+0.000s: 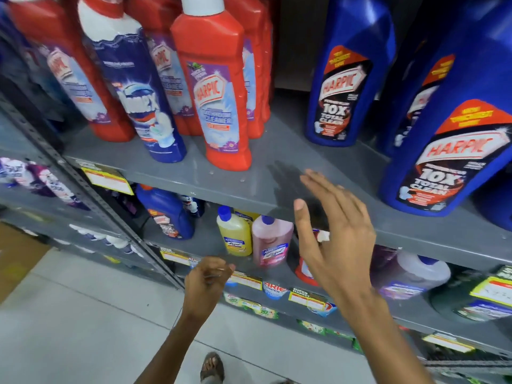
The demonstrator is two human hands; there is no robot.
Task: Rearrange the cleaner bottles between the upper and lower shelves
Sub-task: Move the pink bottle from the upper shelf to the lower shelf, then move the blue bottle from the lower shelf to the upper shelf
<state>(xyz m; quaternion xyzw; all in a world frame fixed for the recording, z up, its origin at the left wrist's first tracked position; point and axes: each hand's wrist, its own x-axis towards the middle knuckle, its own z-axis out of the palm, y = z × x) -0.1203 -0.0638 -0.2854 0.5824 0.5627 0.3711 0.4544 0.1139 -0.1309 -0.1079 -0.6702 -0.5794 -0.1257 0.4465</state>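
On the grey upper shelf [249, 176] stand red Harpic bathroom cleaner bottles [216, 92], a blue and white Domex bottle [138, 98] and big blue Harpic bottles [340, 87], another at the right [448, 151]. The lower shelf [277, 275] holds a blue bottle [169, 214], a yellow bottle [235, 234] and a pink bottle [273, 239]. My right hand [335, 234] hovers open, fingers spread, before the upper shelf's front edge, holding nothing. My left hand [206, 284] is lower, fingers curled in loosely, at the lower shelf's edge, empty.
Yellow price tags [109, 178] line the shelf fronts. A perforated grey upright [91, 189] divides this bay from the one at the left. A clear bottle with a blue cap [418, 273] lies on the lower shelf at the right. Detergent packs [274, 291] sit below. Pale floor tiles [83, 314] lie underfoot.
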